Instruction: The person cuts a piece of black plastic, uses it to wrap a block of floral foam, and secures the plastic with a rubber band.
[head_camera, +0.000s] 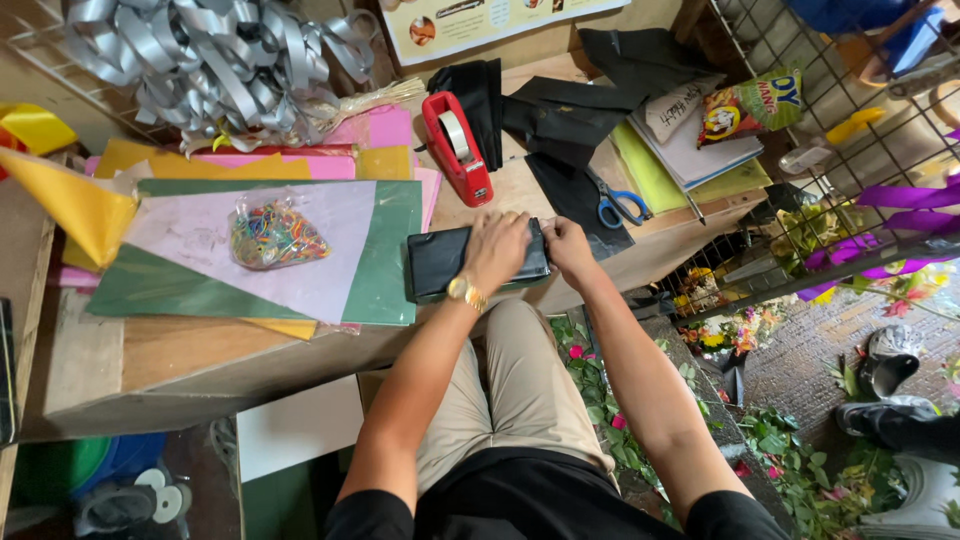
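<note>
Pressing down on a black packet (440, 262), the left hand (497, 250) lies flat across its right half, fingers spread a little and laid over the top. The right hand (563, 243) sits at the packet's right end, fingers curled against that edge; how tightly they grip it I cannot tell. A gold watch (465, 291) is on the left wrist.

The packet rests at the near edge of the wooden table (170, 350), just above the person's knee, its left end touching the green sheet (385, 280). On that sheet lies a pale pink sheet with a bag of rubber bands (275, 235) on it. Behind the packet there is a strip of bare wood, then a red tape dispenser (457, 147), black sheets (560, 120) and blue-handled scissors (618, 205) close to the right hand. To the right the table ends just past the right hand, with a wire rack (800, 60) and flowers (770, 460) on the floor beyond.
</note>
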